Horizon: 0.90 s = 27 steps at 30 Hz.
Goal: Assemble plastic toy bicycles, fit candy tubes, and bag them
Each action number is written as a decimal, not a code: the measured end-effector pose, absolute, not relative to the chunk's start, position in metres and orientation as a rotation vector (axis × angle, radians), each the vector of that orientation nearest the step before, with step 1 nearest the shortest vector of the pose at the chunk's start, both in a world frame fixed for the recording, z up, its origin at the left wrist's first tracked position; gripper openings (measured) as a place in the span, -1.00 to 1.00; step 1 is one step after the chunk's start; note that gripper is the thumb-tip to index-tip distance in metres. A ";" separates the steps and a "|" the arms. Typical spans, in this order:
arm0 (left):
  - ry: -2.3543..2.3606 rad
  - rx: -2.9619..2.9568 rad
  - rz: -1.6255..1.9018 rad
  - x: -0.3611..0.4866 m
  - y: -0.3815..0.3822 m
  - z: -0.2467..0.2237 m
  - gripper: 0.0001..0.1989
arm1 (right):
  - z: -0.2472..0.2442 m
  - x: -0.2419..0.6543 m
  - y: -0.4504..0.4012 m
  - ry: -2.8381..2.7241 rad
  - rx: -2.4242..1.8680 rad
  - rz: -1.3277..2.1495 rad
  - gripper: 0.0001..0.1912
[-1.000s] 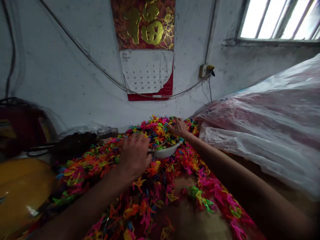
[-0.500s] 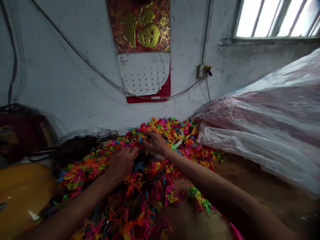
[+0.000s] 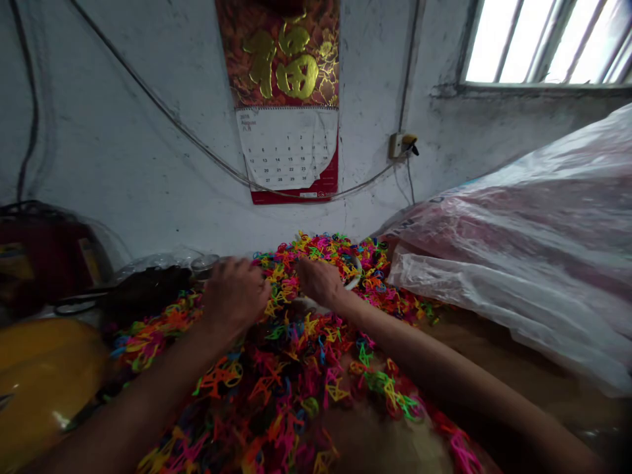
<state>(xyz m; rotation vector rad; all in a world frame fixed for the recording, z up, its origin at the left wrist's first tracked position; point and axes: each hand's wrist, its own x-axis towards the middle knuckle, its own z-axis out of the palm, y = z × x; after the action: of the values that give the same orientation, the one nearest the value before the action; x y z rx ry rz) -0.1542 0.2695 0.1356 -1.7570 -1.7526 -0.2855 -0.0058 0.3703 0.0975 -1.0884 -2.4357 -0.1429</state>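
Observation:
A heap of small, bright plastic pieces, thin-lined and loop-shaped in pink, orange, yellow, green and blue, spreads towards me from the wall. Over its left side is my left hand, back upwards and slightly blurred, with fingers curled down. My right hand is bent into a loose fist over the middle of the heap. Whatever is inside either hand is hidden. Beside the right hand a white ring-shaped rim pokes out of the pieces. Another pale edge shows just below that hand.
Clear plastic sheeting covers a bulky mass at right, by a brown surface. On the left are a yellow rounded object, a black bundle and a dark red case. A calendar and cable hang on the wall.
My left hand has moved up and left, away from the right hand. My right hand has shifted slightly right, its fingers now curled in. Some pieces nearer me lie differently.

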 end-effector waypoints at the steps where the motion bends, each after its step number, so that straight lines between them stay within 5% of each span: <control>1: -1.728 -1.856 -0.295 -0.140 0.284 0.131 -0.65 | 0.096 0.001 0.385 -2.433 -1.141 -0.154 -0.61; 6: -1.686 -2.062 -0.313 -0.094 0.339 0.080 -0.50 | 0.077 0.027 0.437 -2.608 -1.067 -0.195 -0.78; 10: -1.631 -2.135 -0.238 -0.108 0.340 0.058 -0.67 | 0.068 0.035 0.460 -2.589 -1.134 -0.258 -0.77; 22: -1.771 -2.117 0.032 -0.204 0.299 0.084 -0.80 | 0.081 0.038 0.471 -2.485 -1.299 -0.370 -0.79; 27: -1.874 -2.032 -0.145 -0.188 0.295 0.098 -0.85 | 0.081 0.035 0.449 -2.514 -1.318 -0.303 -0.77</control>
<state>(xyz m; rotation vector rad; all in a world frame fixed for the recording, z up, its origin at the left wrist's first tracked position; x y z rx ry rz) -0.1878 0.2954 0.0976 -2.0323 -1.8739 -0.1448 0.0346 0.4490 0.0813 -1.3179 -2.5139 -0.3034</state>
